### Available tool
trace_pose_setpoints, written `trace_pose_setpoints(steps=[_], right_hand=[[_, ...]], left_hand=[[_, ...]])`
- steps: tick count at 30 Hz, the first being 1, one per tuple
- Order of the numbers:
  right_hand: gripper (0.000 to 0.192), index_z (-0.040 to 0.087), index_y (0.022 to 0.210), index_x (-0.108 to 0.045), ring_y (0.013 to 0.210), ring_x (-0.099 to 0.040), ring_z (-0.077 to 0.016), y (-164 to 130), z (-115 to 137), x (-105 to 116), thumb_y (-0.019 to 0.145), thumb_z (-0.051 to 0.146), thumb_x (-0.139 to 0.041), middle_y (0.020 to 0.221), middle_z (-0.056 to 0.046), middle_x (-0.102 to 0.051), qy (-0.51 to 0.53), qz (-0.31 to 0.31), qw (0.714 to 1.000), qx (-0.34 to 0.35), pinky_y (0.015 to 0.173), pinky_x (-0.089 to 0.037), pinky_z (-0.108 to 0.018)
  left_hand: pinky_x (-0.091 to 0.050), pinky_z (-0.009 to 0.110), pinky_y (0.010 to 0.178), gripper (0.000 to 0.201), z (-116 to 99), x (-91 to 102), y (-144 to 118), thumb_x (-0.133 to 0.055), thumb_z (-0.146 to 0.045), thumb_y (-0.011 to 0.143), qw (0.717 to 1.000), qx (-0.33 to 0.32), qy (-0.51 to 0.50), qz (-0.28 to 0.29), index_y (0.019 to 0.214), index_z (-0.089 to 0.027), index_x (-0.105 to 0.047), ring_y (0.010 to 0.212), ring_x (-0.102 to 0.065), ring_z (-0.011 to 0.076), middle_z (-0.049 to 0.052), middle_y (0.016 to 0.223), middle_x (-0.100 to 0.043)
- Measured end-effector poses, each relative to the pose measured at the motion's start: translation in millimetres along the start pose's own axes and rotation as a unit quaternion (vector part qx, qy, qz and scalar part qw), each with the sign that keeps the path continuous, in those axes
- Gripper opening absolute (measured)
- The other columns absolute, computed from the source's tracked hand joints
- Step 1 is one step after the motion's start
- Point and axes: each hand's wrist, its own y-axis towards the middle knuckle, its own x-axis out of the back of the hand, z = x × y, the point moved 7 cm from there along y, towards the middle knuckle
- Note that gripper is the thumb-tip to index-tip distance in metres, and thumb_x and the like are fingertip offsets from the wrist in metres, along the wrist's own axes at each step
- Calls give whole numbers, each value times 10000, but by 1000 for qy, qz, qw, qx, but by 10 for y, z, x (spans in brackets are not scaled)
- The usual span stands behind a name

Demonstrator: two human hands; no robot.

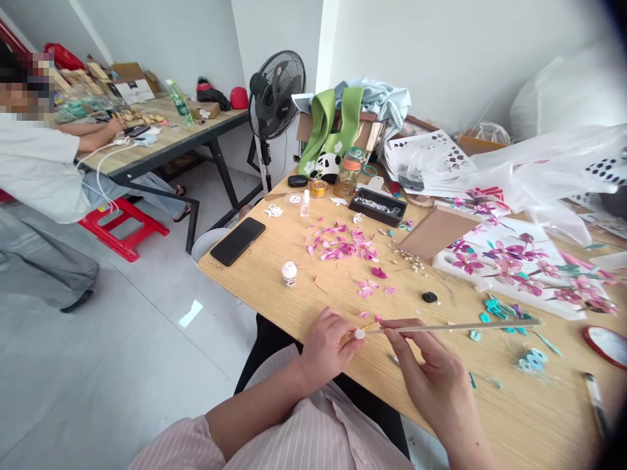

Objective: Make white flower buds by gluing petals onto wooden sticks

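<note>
Open grey floor (122, 352) fills the lower left of the frame, up to the table edge (255, 307). At lower centre the left hand (326, 346) pinches a small white-tipped piece (359, 334); the right hand (431, 372) grips a long thin stick (455, 326), lying level toward the right.

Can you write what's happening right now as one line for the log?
left hand: pinches small white piece at stick tip | right hand: holds thin stick | nearby: pink petals, wooden table
</note>
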Motion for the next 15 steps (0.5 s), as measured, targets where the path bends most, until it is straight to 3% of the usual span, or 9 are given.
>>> trace_pose_setpoints(steps=[15], right_hand=[[147,230,833,-641,910,-672,-219,-32,-32,-95,925,287,-541,989,-82,-707,-2,29,1000,5,777,-558,-335]], left_hand=[[-483,337,722,104,42,-18,-10,-638,-281,866,1000,2,-8,-3,845,-179,-640,782,-573,198,55,772,-675]])
